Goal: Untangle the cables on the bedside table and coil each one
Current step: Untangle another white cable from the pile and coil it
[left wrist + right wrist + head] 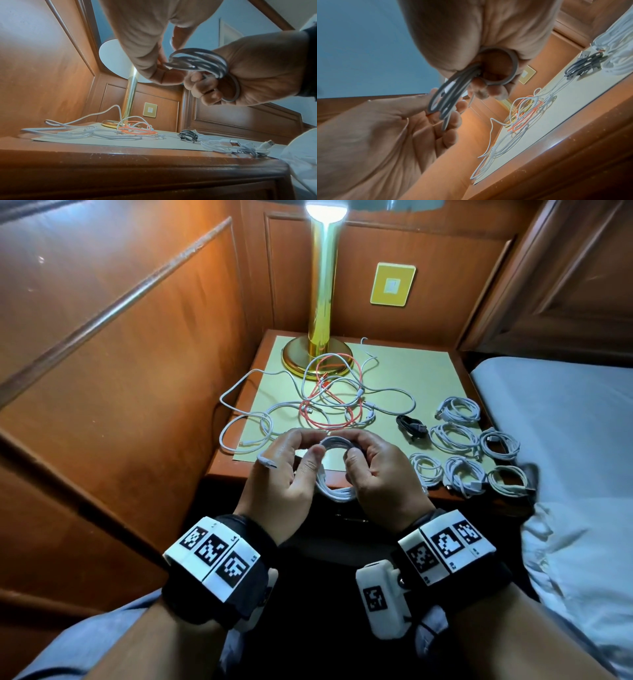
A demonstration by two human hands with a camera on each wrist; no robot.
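Between my hands, just in front of the bedside table (239,474), is a white cable (337,445) wound into a coil (197,60). My left hand (308,451) pinches its left side, with a plug end (265,462) sticking out by the thumb. My right hand (356,451) has its fingers curled round the right side (496,65). A tangle of white and orange cables (325,398) lies on the table near the lamp base. Several coiled white cables (455,436) and one coiled black cable (411,426) lie at the table's right.
A brass lamp (323,302) stands lit at the back of the pale mat (411,371). Wood panelling closes off the left and back, with a yellow switch plate (393,284). A bed with white sheets (565,405) adjoins the table's right side.
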